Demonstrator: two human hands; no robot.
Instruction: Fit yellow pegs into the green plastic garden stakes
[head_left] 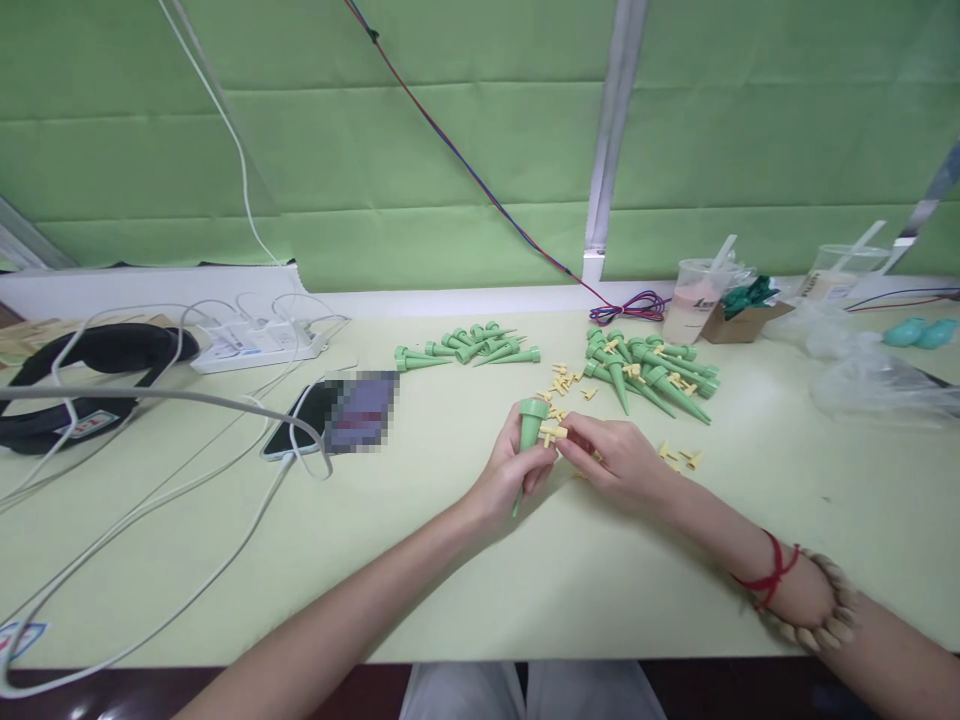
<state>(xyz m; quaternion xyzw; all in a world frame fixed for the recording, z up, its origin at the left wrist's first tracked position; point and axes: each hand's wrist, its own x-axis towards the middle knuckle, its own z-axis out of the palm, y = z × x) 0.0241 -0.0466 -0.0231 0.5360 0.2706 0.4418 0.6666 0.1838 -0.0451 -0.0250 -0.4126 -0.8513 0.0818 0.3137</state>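
Note:
My left hand grips a green cone-shaped spike, wide end up and tip pointing toward me. My right hand pinches a small yellow valve piece against the side of that spike. Just beyond my hands lie several loose yellow pieces. A pile of green spikes with yellow pieces among them lies to the right, and a second pile of plain green spikes lies to the left of it.
A phone lies left of my hands, with white cables running to a power strip. Black headphones sit far left. Plastic cups, a cardboard box and plastic bags stand at the right.

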